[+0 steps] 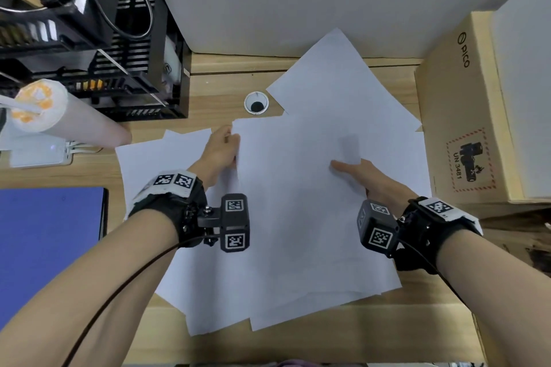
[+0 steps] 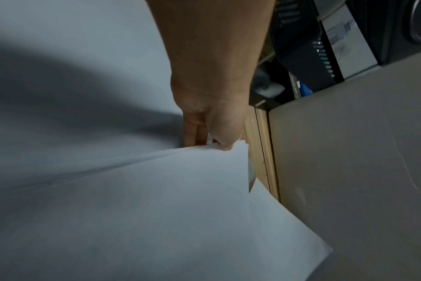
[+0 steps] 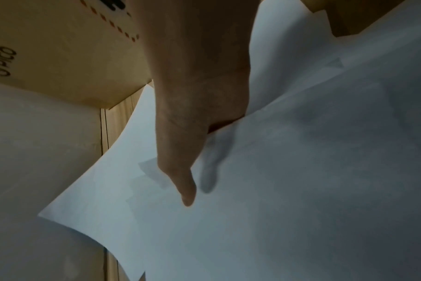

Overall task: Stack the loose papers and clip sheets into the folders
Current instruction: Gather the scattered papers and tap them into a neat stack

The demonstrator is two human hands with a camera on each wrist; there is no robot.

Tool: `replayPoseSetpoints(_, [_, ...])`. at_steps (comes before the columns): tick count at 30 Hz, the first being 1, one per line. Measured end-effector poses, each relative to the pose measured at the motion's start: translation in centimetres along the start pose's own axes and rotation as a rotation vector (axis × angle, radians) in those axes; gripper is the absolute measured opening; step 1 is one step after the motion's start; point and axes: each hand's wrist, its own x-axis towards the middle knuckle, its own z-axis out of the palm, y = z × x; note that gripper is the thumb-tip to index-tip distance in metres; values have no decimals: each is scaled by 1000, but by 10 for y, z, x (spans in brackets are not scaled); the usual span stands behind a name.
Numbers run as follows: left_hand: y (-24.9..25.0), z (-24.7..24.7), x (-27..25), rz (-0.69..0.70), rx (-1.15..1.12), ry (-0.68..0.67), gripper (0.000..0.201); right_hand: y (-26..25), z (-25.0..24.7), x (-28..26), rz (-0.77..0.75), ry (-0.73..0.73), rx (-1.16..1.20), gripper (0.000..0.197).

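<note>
Several white papers [image 1: 298, 217] are spread in a loose fan on the wooden desk [image 1: 357, 337], between both hands, long axes running roughly near to far and splayed at differing angles. The far-left corner of the top sheets is pinched by the left hand [image 1: 222, 147]; the right hand [image 1: 362, 174] grips their right edge, thumb on top. A blue folder [image 1: 47, 232] lies flat at the left, nearer the left hand.

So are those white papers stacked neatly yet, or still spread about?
Still spread: the papers fan out at different angles across the desk, corners poking past one another.
</note>
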Motion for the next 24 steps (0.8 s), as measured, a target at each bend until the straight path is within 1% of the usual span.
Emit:
replayPoseSetpoints(3, [3, 15, -4, -19, 26, -139, 25, 0, 9, -1, -43, -19, -104, 31])
replayPoseSetpoints(5, [6, 21, -6, -2, 69, -197, 31, -1, 12, -2, -72, 18, -118, 32])
replayPoseSetpoints(6, [7, 22, -6, 19, 87, -182, 38, -3, 12, -3, -94, 56, -99, 32])
replayPoseSetpoints(8, [6, 21, -5, 69, 85, -88, 56, -11, 13, -6, -159, 120, -21, 29])
replayPoseSetpoints(9, [7, 18, -5, 65, 68, -56, 66, -17, 13, -9, -199, 135, 22, 27])
replayPoseSetpoints(11, [12, 12, -6, 10, 12, -64, 88, -34, 15, -16, -278, 145, 102, 24])
replayPoseSetpoints(12, [16, 9, -9, -1, -38, -87, 94, -45, 17, -20, -319, 146, 132, 23])
replayPoseSetpoints(13, [22, 6, -10, 14, -99, -106, 91, -56, 19, -24, -360, 148, 153, 23])
replayPoseSetpoints(15, [43, 3, -17, 109, -209, -128, 67, -82, 25, -35, -450, 135, 168, 21])
replayPoseSetpoints(16, [56, 2, -21, 176, -255, -106, 54, -96, 28, -42, -504, 133, 170, 22])
replayPoseSetpoints(17, [70, 1, -25, 251, -307, -60, 46, -110, 32, -49, -565, 133, 178, 22])
replayPoseSetpoints(20, [113, -7, -39, 457, -445, 118, 32, -145, 39, -70, -733, 127, 243, 20])
replayPoseSetpoints(22, [130, -13, -46, 524, -488, 175, 23, -156, 42, -78, -780, 124, 258, 21])
replayPoseSetpoints(24, [132, -16, -51, 545, -488, 185, 25, -153, 44, -76, -782, 134, 220, 25])
